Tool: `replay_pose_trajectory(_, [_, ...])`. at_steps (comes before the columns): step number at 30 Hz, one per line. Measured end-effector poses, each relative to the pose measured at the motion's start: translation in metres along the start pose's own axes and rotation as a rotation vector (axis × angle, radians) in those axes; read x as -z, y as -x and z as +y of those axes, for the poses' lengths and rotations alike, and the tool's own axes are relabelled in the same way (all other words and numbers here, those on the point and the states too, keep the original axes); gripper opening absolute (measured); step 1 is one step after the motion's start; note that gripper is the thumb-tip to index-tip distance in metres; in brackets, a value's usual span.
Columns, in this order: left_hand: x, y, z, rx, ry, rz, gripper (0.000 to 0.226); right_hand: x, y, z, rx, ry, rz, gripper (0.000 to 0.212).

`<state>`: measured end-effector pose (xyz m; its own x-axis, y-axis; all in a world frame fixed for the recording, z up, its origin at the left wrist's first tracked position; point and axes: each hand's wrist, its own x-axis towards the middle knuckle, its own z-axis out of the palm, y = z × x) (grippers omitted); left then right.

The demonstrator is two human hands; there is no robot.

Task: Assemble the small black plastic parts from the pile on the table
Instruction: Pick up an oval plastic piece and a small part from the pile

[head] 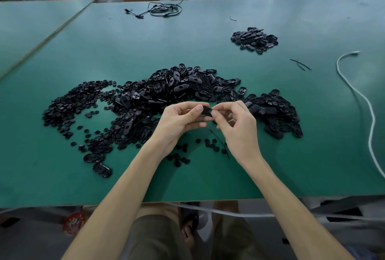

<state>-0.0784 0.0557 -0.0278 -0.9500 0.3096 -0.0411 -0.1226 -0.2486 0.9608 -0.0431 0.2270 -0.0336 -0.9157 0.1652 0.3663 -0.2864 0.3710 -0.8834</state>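
Note:
Above the green table point(229, 176), my left hand point(179, 120) and my right hand point(235, 122) together pinch one small black plastic part point(206, 110) between thumbs and forefingers. Most of the part is hidden by my fingers. Just behind my hands lies a big pile of black oval shells point(177, 89). It runs on to the right as more oval shells point(275, 111). A spread of small round black pieces point(70, 105) lies to the left. Several round pieces point(181, 155) are scattered under my wrists.
A smaller heap of black oval parts point(254, 40) sits at the far right. A white cable point(366, 109) snakes along the right side. A black wire bundle point(164, 8) lies near the far edge. Thin black strips point(300, 65) lie loose. Cardboard boxes and red stools stand beyond the table.

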Motion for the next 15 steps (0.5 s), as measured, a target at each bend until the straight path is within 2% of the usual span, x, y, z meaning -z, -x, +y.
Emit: replay_pose_trajectory(15, [0.0004, -0.0005, -0.0005, -0.007, 0.0, -0.036, 0.02, 0.0012, 0.0001, -0.0007, 0.014, 0.0, -0.009, 0.01])
